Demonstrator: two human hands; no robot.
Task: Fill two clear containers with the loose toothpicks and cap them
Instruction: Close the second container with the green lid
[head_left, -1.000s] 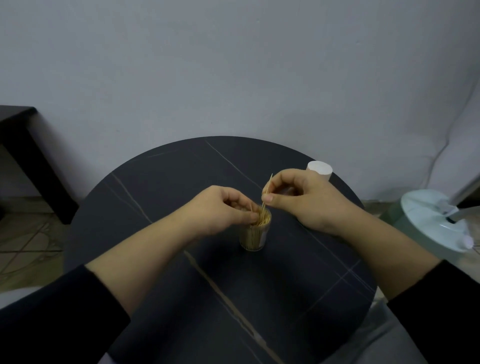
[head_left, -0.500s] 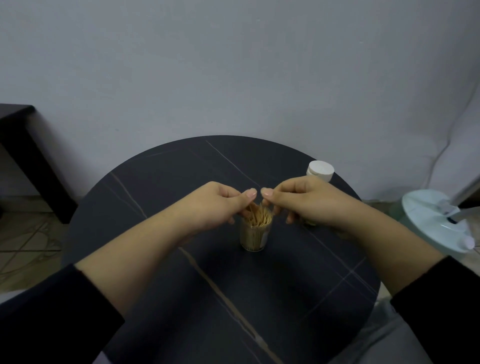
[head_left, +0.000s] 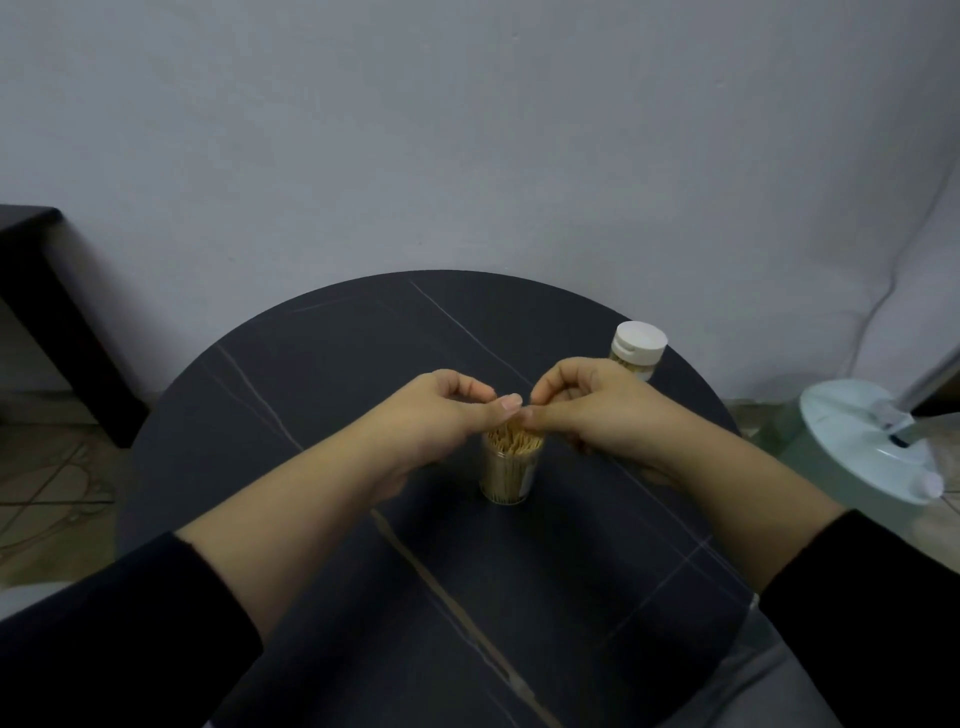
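A clear container (head_left: 508, 480) stands open at the middle of the round black table (head_left: 322, 395), packed with upright toothpicks (head_left: 514, 441). My left hand (head_left: 441, 415) and my right hand (head_left: 589, 408) meet right above it, fingers curled. Both thumbs and forefingers pinch at the toothpick tops, thumb tips almost touching. A second container (head_left: 636, 353) with a white cap on and toothpicks inside stands behind my right hand near the table's far right edge.
A pale blue round fan base (head_left: 872, 441) with a pole sits on the floor right of the table. A dark side table (head_left: 36, 291) stands at the far left. A white cable (head_left: 883, 291) runs down the wall.
My right hand held one toothpick raised over the container; it has come down to the bundle. Both hands have closed in over the toothpick tops, and the capped container shows more.
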